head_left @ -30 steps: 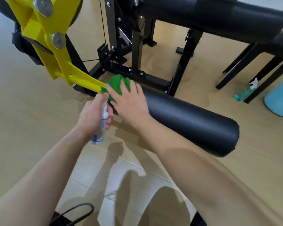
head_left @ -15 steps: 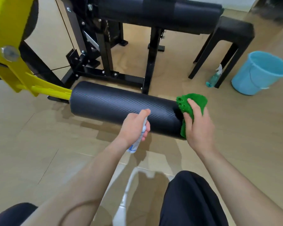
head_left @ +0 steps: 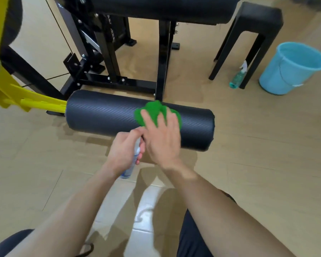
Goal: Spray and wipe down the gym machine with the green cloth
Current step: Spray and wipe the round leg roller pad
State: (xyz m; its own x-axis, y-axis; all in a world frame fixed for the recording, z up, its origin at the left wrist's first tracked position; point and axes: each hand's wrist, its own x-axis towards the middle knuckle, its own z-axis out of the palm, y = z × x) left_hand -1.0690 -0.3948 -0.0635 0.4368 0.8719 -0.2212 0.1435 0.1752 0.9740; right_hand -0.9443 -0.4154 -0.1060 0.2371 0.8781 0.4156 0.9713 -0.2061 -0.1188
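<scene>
The gym machine has a black frame (head_left: pixel 161 60) and a yellow arm (head_left: pixel 35 103) carrying a black foam roller pad (head_left: pixel 100 115) that lies across the middle of the view. My right hand (head_left: pixel 161 138) presses the green cloth (head_left: pixel 153 110) flat on top of the roller, right of its middle, fingers spread over it. My left hand (head_left: pixel 124 153) sits just in front of the roller, closed around a small white spray bottle (head_left: pixel 132 162) whose nozzle end points up toward the pad. The two hands touch.
A black plastic stool (head_left: pixel 256 34) stands at the back right with a teal spray bottle (head_left: pixel 238 76) by its leg. A light blue bucket (head_left: pixel 293 69) sits at the far right. A second black pad (head_left: pixel 165 8) spans the top. My dark-clothed knees (head_left: pixel 196 238) are at the bottom.
My right hand slid the green cloth from the roller's right end back toward its middle. One second ago it was at the left end by the yellow arm. The left hand keeps the spray bottle.
</scene>
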